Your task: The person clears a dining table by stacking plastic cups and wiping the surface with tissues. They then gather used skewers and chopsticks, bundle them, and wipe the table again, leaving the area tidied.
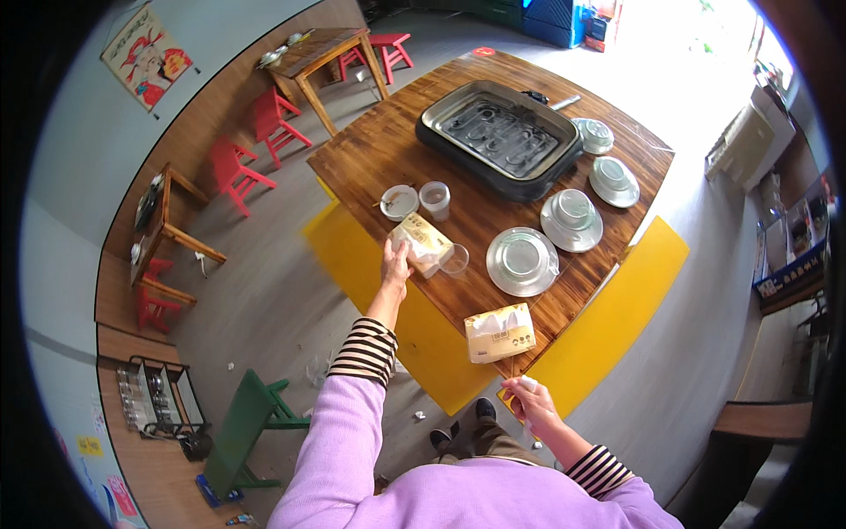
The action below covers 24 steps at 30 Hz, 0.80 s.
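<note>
My left hand (398,266) grips the near end of a soft pack of tissues (423,238) at the left edge of the wooden table (370,152). A clear plastic cup (455,258) lies against that pack's right side. Beyond it stand a translucent plastic cup (435,200) and a white dish (399,202) with thin sticks in it. A second tissue pack (500,332) sits at the near corner. Just off this corner, my right hand (531,402) is closed around crumpled white tissue (528,383). Several wrapped stacks of plates and bowls (523,261) line the right side.
A black electric grill pan (499,129) occupies the table's far middle. Yellow benches (608,311) flank two sides. A green stool (241,430) stands on the floor to the left, with red stools (238,173) farther off. Bits of litter (420,415) lie on the floor.
</note>
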Tool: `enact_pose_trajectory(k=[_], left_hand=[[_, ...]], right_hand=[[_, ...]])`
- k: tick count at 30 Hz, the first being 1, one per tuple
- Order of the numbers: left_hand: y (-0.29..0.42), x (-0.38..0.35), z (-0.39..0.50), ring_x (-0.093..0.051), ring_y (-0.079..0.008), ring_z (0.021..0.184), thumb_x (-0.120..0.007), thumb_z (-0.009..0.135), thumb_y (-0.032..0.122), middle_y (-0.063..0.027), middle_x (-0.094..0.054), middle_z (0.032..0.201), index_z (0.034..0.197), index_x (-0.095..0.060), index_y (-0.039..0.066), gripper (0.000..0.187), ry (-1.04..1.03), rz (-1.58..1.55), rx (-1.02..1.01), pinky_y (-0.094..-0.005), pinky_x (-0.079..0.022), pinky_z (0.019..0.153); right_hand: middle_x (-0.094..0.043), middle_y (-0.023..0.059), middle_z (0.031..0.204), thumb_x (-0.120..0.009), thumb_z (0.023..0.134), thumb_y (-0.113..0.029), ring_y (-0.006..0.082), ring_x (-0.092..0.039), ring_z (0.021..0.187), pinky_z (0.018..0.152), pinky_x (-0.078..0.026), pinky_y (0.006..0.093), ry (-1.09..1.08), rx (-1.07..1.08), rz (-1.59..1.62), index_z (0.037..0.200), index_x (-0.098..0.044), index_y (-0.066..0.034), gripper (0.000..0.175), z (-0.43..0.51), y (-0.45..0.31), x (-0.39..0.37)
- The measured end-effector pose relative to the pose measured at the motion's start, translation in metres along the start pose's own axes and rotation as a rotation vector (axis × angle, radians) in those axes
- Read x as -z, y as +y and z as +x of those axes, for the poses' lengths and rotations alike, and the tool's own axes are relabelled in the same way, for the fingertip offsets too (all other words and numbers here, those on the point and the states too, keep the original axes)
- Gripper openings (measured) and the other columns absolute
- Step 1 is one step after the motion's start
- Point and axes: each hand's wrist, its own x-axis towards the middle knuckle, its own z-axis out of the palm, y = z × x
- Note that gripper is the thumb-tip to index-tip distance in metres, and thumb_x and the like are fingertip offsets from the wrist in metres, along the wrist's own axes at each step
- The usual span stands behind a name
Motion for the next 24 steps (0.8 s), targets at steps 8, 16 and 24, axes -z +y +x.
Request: enact_pose_trajectory(k=[8,16,24], left_hand=[[-0.048,0.079,-0.134,-0.058,-0.0159,0.092,-0.054,0.091,0.028,-0.0078,-0.058,0.109,0.126,-0.045,0.007,0.042,-0.072,-0.066,0.128,-0.0299,-0.049,0.072],[-0.147,0.19,-0.412,-0.063,-0.0191,0.087,-0.057,0.091,0.025,-0.011,-0.062,0.102,0.115,-0.053,0.005,0.032,0.488,-0.406,0.426,-0.0319,-0.051,0.078],[-0.104,0.231,-0.525,-0.046,-0.0309,0.12,-0.074,0.075,0.011,-0.0191,-0.048,0.13,0.136,-0.033,-0.001,0.075,0.767,0.531,-0.501,-0.0403,-0.038,0.1]], right_hand=[[-0.065,0.017,0.087,-0.065,0.081,-0.022,0.0367,-0.063,0.08,0.067,-0.049,0.0406,-0.06,1.078,-1.115,0.106,-0.06,-0.0098,0.028,0.133,-0.124,-0.091],[-0.062,0.0149,0.077,-0.063,0.068,-0.002,0.0342,-0.063,0.071,0.062,-0.051,0.0398,-0.179,1.152,-1.357,0.08,-0.061,-0.0035,0.013,0.153,-0.13,-0.139],[-0.061,0.0077,0.082,-0.064,0.065,0.004,0.0264,-0.063,0.071,0.057,-0.052,0.0345,-1.082,1.531,-1.096,0.089,-0.06,-0.0065,0.026,-0.053,-0.015,-0.294]])
